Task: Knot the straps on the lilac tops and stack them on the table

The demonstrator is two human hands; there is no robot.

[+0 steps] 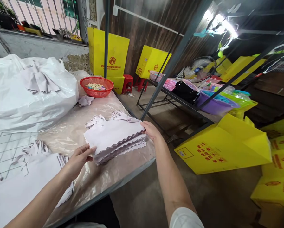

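Observation:
A thick stack of pale lilac cloths with zigzag-cut edges lies on the plastic-covered table. My left hand grips the stack's near left corner, thumb on top and fingers underneath. My right hand holds the stack's far right edge, fingers curled round it. A few crumpled cloths lie just behind the stack. Another spread of the same cloths lies under my left forearm.
A large white plastic sack fills the table's back left. A red mesh basket with small items stands behind. Yellow cartons sit on the floor to the right, beside a rack with coloured basins and a fan.

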